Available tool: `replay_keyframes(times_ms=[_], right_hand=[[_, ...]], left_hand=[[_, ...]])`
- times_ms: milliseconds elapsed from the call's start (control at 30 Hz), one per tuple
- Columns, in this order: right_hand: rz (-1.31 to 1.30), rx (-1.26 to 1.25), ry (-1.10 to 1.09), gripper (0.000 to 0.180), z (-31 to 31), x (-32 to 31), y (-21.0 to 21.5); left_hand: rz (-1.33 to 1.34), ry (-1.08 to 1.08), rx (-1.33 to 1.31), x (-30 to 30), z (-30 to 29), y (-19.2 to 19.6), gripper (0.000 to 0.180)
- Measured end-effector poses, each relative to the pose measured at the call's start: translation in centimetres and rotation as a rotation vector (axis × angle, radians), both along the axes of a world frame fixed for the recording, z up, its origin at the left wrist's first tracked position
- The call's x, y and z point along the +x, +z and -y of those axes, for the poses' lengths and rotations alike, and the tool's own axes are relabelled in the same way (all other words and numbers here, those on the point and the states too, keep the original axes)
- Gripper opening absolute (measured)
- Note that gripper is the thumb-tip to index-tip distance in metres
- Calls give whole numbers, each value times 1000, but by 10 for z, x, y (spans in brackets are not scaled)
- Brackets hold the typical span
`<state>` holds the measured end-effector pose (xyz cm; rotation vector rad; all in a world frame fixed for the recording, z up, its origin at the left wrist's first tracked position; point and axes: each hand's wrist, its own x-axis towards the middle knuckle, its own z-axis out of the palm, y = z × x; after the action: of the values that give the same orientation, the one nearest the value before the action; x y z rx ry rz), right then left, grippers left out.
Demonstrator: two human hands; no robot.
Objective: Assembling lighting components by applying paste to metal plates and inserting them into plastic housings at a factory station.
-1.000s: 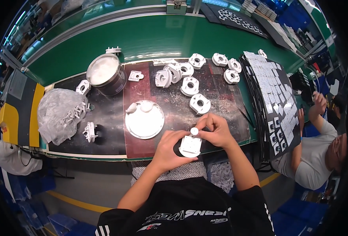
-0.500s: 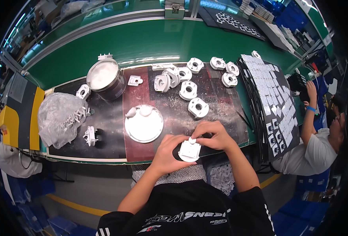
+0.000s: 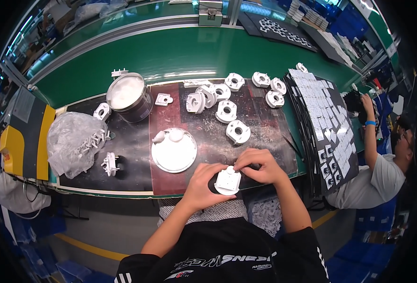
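Just over the table's front edge, my left hand (image 3: 201,187) grips a white plastic housing (image 3: 227,182) by its left and lower sides, thumb underneath. The housing has a flat square face and a rounded lower rim. A small round white piece (image 3: 230,170) sits at its top end. My right hand (image 3: 261,168) is closed, its fingertips pinched against the right side of that piece. Beyond my left hand lies a round white lid (image 3: 173,158) with two white lumps on its far rim. Several white ring-shaped plastic parts (image 3: 237,132) stand farther back.
A tin of white material (image 3: 126,94) stands at back left beside a clear plastic bag (image 3: 72,141) with small white parts on it. A stack of dark boards (image 3: 319,118) with white pieces borders the right side. A co-worker (image 3: 376,174) sits beyond it.
My right fingertips have shifted slightly around the small round piece. The housing stays in my left hand. The whole view has moved a little, and the co-worker's hand at right has shifted.
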<state>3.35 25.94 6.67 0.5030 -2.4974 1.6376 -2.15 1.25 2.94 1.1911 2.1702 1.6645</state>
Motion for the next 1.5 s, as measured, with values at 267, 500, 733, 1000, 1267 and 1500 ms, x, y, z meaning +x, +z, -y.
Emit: replay_keyframes(times_ms=[267, 500, 733, 1000, 1267, 1500], right_hand=[[41, -122, -186, 24, -3, 7, -11], [-55, -456, -450, 7, 9, 54, -39], [-122, -560, -652, 4, 16, 70, -76], [-85, -392, -730, 6, 6, 64, -93], [-55, -222, -789, 10, 22, 64, -60], [-96, -90, -762, 9, -22, -8, 15]], left_hand=[[-19, 54, -12, -3, 26, 31, 81], [-318, 514, -10, -142, 139, 116, 87], [-204, 779, -162, -376, 229, 82, 79], [4, 920, -347, -534, 331, -31, 91], [-216, 734, -779, -545, 308, -13, 118], [-713, 286, -941, -479, 236, 73, 71]])
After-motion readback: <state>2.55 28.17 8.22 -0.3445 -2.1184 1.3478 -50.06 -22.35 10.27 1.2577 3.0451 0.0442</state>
